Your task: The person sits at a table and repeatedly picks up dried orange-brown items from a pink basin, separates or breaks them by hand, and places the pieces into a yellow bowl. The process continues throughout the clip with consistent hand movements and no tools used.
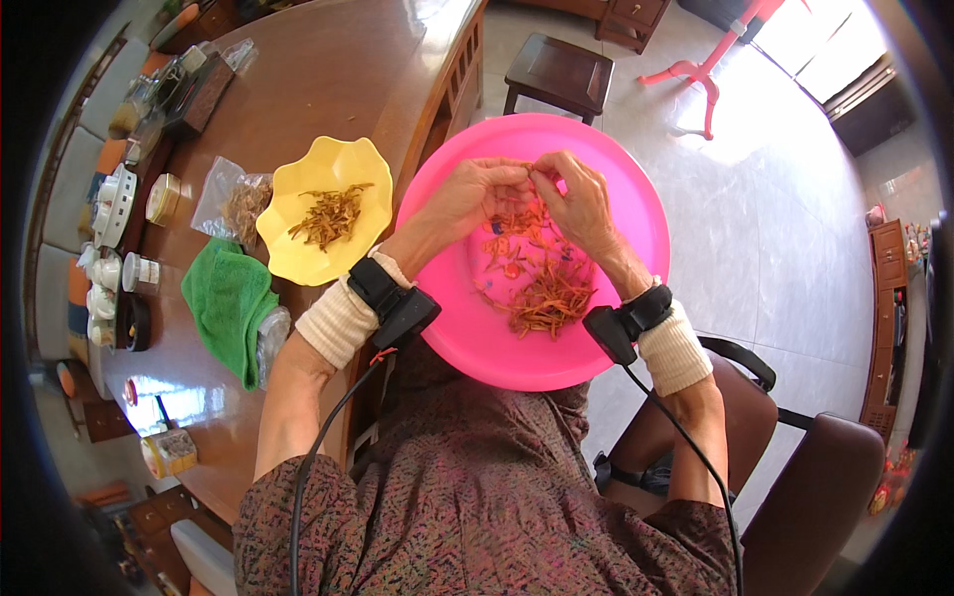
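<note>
A round pink plastic tray (447,328) rests on my lap, bearing a pile of thin dried brown-orange strands (551,302), perhaps dried lily buds, with more scattered above it. Over the tray's far part, my left hand (492,186) and my right hand (577,197) meet at the fingertips, pinching a small dark piece, likely one of the strands. To the left on the wooden table stands a yellow scalloped plastic dish (287,186) with a smaller heap of dried strands (328,216).
Beside the dish lie a clear bag of dried brown pieces (246,205) and a green cloth (227,305). Tea ware on a tray (112,205) and small tubs (141,272) stand farther left. A dark wooden stool (559,74) is ahead, a brown chair (812,492) at right.
</note>
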The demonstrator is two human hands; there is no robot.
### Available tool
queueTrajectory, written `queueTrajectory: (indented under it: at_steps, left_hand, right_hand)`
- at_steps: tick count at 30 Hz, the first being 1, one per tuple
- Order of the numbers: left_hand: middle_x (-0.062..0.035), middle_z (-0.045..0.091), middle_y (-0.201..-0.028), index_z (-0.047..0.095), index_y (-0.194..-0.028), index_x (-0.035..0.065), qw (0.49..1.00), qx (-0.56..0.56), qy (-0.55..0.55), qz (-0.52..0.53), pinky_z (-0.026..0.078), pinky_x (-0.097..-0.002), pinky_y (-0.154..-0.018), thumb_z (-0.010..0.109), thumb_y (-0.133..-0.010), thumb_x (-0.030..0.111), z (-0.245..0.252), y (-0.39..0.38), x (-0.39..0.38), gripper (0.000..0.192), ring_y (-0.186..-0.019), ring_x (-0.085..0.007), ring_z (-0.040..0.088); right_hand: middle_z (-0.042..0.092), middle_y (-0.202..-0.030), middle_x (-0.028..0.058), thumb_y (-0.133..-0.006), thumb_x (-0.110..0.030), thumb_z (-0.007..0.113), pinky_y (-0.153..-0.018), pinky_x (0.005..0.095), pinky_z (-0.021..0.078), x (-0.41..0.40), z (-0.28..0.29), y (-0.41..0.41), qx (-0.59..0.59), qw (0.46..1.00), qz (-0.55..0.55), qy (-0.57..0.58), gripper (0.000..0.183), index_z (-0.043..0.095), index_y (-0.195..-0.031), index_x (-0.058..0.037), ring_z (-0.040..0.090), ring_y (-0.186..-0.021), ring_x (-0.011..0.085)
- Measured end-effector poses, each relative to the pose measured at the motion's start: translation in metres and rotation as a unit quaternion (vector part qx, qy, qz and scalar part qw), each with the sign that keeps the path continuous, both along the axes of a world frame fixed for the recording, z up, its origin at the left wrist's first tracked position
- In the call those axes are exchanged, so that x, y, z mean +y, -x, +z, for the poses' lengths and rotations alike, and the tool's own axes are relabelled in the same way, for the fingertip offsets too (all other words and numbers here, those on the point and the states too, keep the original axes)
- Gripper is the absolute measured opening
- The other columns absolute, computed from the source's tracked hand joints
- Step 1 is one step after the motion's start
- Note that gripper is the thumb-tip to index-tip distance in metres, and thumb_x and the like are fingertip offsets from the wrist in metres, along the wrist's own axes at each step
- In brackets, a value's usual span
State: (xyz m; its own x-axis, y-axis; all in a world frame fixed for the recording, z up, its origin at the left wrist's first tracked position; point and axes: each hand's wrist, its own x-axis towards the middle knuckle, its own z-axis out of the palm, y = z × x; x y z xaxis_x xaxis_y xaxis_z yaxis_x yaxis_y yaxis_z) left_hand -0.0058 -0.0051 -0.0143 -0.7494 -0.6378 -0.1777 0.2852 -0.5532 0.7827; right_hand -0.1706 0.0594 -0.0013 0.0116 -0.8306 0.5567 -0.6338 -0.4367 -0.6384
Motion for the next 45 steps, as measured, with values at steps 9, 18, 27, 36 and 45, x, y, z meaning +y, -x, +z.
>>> queueTrajectory:
  at_steps: [9,18,27,36,45]
  left_hand:
    - [-0.0059,0.063,-0.094,0.062,-0.102,0.0000,0.999,-0.023,0.014,0.038,0.051,-0.0278,-0.076,0.057,-0.087,0.007,0.002,0.003,0.006,0.017,-0.085,-0.0142,0.062]
    - [-0.0064,0.064,-0.093,0.062,-0.100,-0.0010,0.993,-0.060,0.071,0.071,0.051,-0.0263,-0.074,0.061,-0.085,0.008,-0.002,0.006,0.007,0.018,-0.083,-0.0143,0.062]
    - [-0.0056,0.062,-0.090,0.060,-0.093,-0.0008,0.988,-0.084,0.100,0.084,0.051,-0.0256,-0.074,0.061,-0.084,0.006,0.007,0.004,0.009,0.011,-0.081,-0.0133,0.061]
    - [-0.0094,0.063,-0.090,0.059,-0.090,-0.0026,0.990,-0.066,0.107,0.063,0.052,-0.0273,-0.077,0.061,-0.084,0.005,0.006,0.003,0.005,0.010,-0.081,-0.0166,0.064]
    - [-0.0116,0.063,-0.093,0.059,-0.085,-0.0015,0.991,-0.040,0.115,0.055,0.051,-0.0294,-0.080,0.059,-0.083,0.004,0.007,0.004,0.005,0.006,-0.083,-0.0169,0.063]
  right_hand:
    - [0.062,-0.081,0.0160,-0.080,-0.006,0.057,-0.067,0.0390,0.0484,0.001,0.004,0.000,0.016,1.000,0.007,-0.012,0.009,0.057,-0.088,-0.0024,0.061,-0.080,0.0338]
    - [0.060,-0.074,0.0112,-0.078,-0.004,0.058,-0.060,0.0394,0.0458,-0.002,0.000,0.002,0.116,0.989,-0.025,0.090,0.005,0.055,-0.082,-0.0052,0.058,-0.067,0.0335]
    - [0.063,-0.073,0.0120,-0.077,-0.007,0.058,-0.062,0.0321,0.0484,-0.003,0.002,-0.001,-0.066,0.995,-0.017,-0.068,0.008,0.059,-0.083,-0.0019,0.062,-0.067,0.0216]
    - [0.063,-0.070,0.0052,-0.078,-0.005,0.056,-0.061,0.0244,0.0473,-0.004,0.000,0.006,-0.214,0.959,0.041,-0.179,0.008,0.059,-0.082,0.0011,0.059,-0.067,0.0090]
    - [0.053,-0.066,-0.0020,-0.078,-0.004,0.056,-0.055,0.0214,0.0399,-0.008,-0.010,0.012,-0.256,0.948,0.068,-0.177,0.004,0.055,-0.076,-0.0007,0.048,-0.063,0.0046]
